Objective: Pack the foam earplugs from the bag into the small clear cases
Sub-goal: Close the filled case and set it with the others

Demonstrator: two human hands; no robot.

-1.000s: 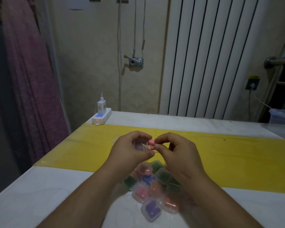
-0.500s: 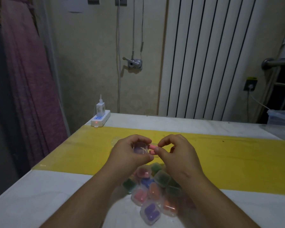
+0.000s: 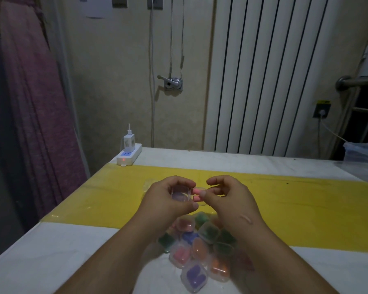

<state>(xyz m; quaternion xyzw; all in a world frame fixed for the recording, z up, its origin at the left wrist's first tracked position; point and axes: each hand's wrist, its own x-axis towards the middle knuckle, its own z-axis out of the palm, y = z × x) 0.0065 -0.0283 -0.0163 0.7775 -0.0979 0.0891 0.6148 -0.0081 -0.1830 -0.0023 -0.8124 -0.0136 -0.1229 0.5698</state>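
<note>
While hovering above the near edge of the yellow mat [image 3: 295, 209], holds in the curled left hand [image 3: 166, 201] a small clear case [image 3: 180, 195]; pinches a pink foam earplug [image 3: 197, 190] (light, squashy, springy) in right hand [image 3: 227, 200] fingertips at the case's mouth. Best squeezed gently mid-length.

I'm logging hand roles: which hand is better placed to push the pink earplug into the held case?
Right. The right hand pinches the pink earplug right beside the clear case, while the left hand is occupied gripping that case.
</note>
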